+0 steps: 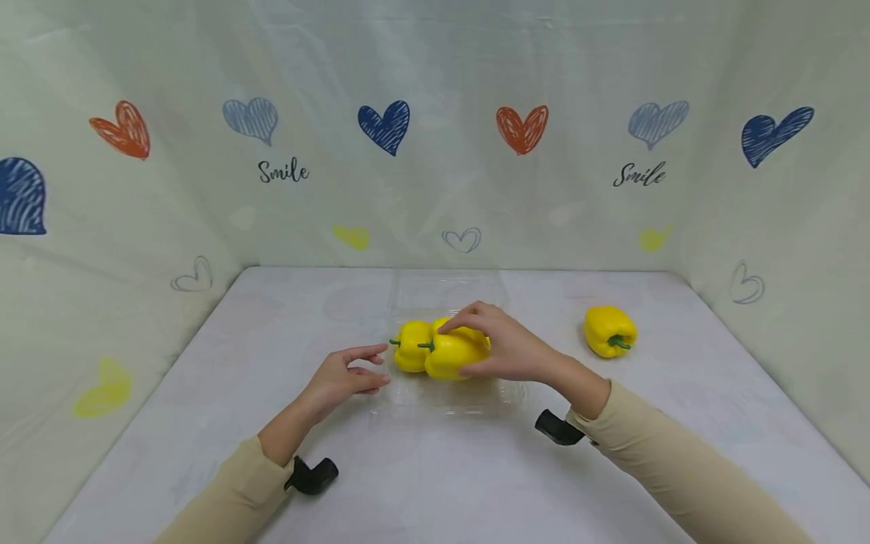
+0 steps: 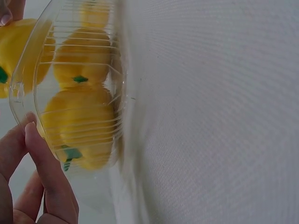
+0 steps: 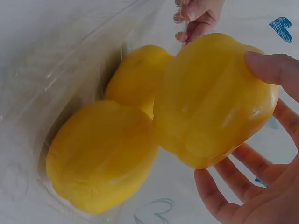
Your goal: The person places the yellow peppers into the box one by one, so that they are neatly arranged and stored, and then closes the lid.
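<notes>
1. Heart-printed cloth hangs beyond the clear container, which sits open on your pale table.
2. Your raised pepper, glossy and yellow, is over the container, its green stem toward the left side.
3. Your right hand has that pepper between thumb and curved fingertips, spread as wide as the fruit. With your palm apart from it, the smooth skin could slip out if your fingertips ease off.
4. Inside the container, one pepper lies against another pepper. Lowering yours onto them could roll one or jam it against the wall.
5. Your left hand is at the container's left side, fingers loosely extended, tips at the rim, no firm pinch showing. Unbraced, thin plastic could skid or flex under a knock.
6. Right of the container, well apart, sits a loose pepper; your right sleeve could nudge it if your arm swings wide.
</notes>
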A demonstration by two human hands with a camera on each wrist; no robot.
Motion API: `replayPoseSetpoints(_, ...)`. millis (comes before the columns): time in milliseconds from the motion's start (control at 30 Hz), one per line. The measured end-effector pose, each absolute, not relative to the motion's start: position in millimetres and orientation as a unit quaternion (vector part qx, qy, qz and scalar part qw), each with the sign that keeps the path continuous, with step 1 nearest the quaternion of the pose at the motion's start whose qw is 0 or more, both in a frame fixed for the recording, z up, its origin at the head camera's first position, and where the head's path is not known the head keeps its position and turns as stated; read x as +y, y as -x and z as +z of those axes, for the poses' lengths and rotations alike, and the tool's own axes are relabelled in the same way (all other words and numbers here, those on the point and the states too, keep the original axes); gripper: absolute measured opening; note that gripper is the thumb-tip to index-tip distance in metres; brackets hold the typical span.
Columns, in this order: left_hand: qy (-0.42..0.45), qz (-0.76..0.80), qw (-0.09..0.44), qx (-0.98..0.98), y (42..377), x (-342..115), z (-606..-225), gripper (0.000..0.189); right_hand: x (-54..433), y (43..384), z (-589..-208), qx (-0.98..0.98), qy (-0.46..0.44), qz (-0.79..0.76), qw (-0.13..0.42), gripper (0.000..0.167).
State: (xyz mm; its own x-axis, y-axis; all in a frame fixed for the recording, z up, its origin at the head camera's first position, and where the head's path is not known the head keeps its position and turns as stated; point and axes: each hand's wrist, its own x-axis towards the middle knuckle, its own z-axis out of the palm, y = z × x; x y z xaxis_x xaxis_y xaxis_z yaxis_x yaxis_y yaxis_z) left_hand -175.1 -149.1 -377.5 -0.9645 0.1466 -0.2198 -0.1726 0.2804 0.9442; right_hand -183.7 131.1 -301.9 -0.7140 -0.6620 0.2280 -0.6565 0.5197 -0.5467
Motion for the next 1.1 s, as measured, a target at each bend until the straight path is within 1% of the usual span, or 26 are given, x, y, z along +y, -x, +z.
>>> replayPoseSetpoints(233,0.016,0.599,0.132,0.790,177,-150,-380,0.059,113,185,-311,0.863,0.400,-0.310,0.002,0.047)
replayPoseSetpoints(567,0.010,0.611,0.131,0.781,174,-152,-383,0.060,90,182,-327,0.878,0.395,-0.269,0.029,0.047)
replayPoseSetpoints(800,0.002,0.616,0.134,0.776,174,-152,-384,0.063,86,180,-337,0.883,0.407,-0.229,0.041,0.045)
replayPoseSetpoints(933,-0.008,0.619,0.132,0.774,174,-152,-384,0.063,87,179,-338,0.885,0.404,-0.222,0.057,0.046)
replayPoseSetpoints(1100,-0.011,0.617,0.132,0.776,174,-152,-384,0.064,90,180,-337,0.883,0.406,-0.225,0.072,0.042)
